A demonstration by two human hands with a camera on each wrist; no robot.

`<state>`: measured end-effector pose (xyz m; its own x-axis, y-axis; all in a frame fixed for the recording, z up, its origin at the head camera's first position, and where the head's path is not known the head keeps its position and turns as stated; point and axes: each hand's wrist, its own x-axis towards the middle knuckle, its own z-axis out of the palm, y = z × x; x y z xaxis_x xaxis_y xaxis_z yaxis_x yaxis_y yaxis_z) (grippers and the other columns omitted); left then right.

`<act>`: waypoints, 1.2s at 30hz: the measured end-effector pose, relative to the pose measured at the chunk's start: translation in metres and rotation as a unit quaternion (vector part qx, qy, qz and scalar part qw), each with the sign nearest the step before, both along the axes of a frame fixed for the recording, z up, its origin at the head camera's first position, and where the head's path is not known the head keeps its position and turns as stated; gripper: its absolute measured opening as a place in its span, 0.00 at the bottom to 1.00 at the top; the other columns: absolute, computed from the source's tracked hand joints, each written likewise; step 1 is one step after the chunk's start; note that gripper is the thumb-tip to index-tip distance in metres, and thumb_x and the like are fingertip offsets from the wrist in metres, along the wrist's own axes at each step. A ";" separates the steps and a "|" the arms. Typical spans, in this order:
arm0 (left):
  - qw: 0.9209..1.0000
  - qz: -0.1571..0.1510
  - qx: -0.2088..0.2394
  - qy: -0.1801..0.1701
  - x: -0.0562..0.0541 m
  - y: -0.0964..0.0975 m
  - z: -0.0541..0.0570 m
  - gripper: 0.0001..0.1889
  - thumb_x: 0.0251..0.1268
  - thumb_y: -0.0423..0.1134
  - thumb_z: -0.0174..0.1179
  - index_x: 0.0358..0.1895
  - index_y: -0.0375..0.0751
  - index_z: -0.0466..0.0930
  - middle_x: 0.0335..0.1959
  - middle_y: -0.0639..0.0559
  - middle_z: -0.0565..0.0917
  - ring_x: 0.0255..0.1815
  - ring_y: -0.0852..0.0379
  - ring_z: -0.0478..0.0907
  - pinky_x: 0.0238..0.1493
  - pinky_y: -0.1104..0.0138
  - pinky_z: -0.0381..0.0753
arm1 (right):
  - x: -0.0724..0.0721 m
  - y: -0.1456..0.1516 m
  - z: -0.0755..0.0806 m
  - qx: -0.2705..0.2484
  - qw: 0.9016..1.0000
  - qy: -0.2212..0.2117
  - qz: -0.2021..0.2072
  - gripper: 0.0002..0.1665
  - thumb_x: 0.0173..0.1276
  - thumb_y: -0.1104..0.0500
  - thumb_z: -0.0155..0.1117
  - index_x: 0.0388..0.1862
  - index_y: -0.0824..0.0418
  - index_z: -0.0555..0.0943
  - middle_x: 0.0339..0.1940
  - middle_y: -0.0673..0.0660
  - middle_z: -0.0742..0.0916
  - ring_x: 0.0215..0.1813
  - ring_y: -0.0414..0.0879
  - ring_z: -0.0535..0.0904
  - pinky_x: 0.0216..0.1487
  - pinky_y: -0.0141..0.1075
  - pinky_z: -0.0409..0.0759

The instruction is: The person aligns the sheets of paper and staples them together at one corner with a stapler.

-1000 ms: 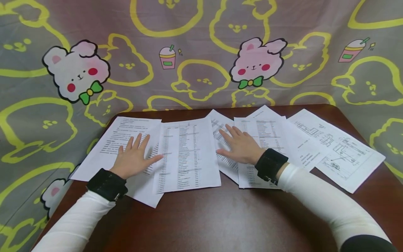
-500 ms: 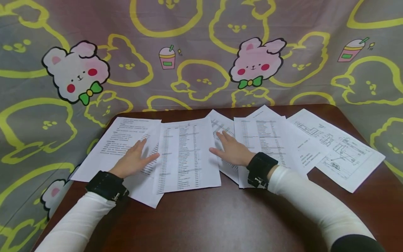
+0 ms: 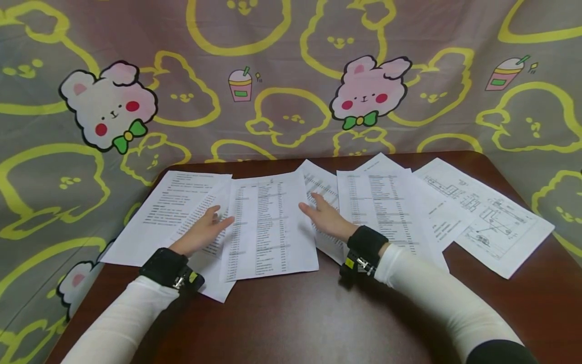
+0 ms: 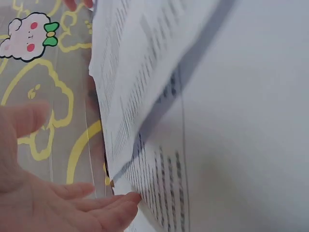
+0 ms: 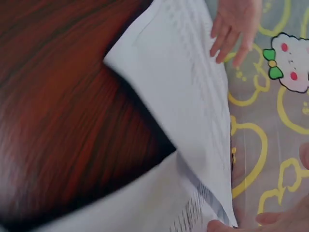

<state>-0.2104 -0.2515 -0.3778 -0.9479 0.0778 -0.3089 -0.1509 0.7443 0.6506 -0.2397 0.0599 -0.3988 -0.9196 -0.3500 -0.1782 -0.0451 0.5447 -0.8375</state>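
Note:
Printed sheets of paper lie spread in an overlapping row on the table. My left hand (image 3: 200,235), its thumb apart from its loosely bent fingers, is over the left sheets (image 3: 170,202), the thumb pointing at the left edge of the middle list sheet (image 3: 273,227). On the other side of that sheet, my right hand (image 3: 329,217) is turned palm inward over a tilted sheet (image 3: 313,174), its thumb by the middle sheet's right edge. In the left wrist view, the left fingertips (image 4: 130,197) come right to a paper edge. Neither hand grips a sheet.
To the right, another list sheet (image 3: 373,197) overlaps several papers, and a sheet with technical drawings (image 3: 495,217) lies at the far right. The brown table (image 3: 291,323) ends at the back against a cartoon-patterned cloth (image 3: 282,121).
Both hands have turned from palms down to palms facing inward. The right hand has moved left, toward the middle sheet; the left has shifted slightly right and lower. The papers have stayed put.

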 end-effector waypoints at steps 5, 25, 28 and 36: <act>0.999 0.027 0.033 -0.013 -0.003 0.004 0.000 0.41 0.76 0.54 0.43 0.75 0.29 0.35 0.73 0.25 0.49 0.73 0.31 0.49 0.68 0.42 0.54 | -0.001 -0.004 0.000 -0.039 0.999 -0.021 -0.026 0.44 0.76 0.39 0.43 0.78 0.63 0.49 0.78 0.64 0.55 0.76 0.57 0.53 0.72 0.51 0.53; 0.927 0.183 0.319 -0.077 -0.020 0.006 -0.011 0.29 0.79 0.36 0.41 0.76 0.33 0.45 0.72 0.37 0.61 0.65 0.49 0.63 0.66 0.59 0.63 | -0.009 -0.012 -0.007 -0.103 0.989 -0.057 -0.092 0.30 0.77 0.59 0.44 0.72 0.75 0.58 0.68 0.70 0.70 0.66 0.58 0.71 0.63 0.46 0.69; 0.928 0.189 0.310 -0.081 -0.021 0.007 -0.012 0.27 0.77 0.32 0.44 0.76 0.33 0.50 0.71 0.37 0.63 0.64 0.49 0.66 0.66 0.59 0.65 | -0.009 -0.013 -0.009 -0.115 0.987 -0.053 -0.101 0.27 0.76 0.62 0.48 0.70 0.74 0.63 0.64 0.69 0.75 0.61 0.56 0.75 0.60 0.44 0.73; 0.942 0.178 0.274 -0.075 -0.021 0.010 -0.016 0.28 0.73 0.26 0.46 0.74 0.31 0.54 0.69 0.36 0.65 0.63 0.48 0.68 0.64 0.58 0.66 | -0.006 -0.013 -0.011 -0.079 0.993 -0.022 -0.089 0.24 0.70 0.68 0.56 0.65 0.72 0.71 0.54 0.65 0.82 0.53 0.52 0.79 0.53 0.40 0.77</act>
<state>-0.2310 -0.2420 -0.3941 -0.8933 -0.0503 -0.4467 -0.4477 0.1882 0.8741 -0.2455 0.0469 -0.4096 -0.9621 -0.2086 -0.1754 0.0790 0.4021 -0.9122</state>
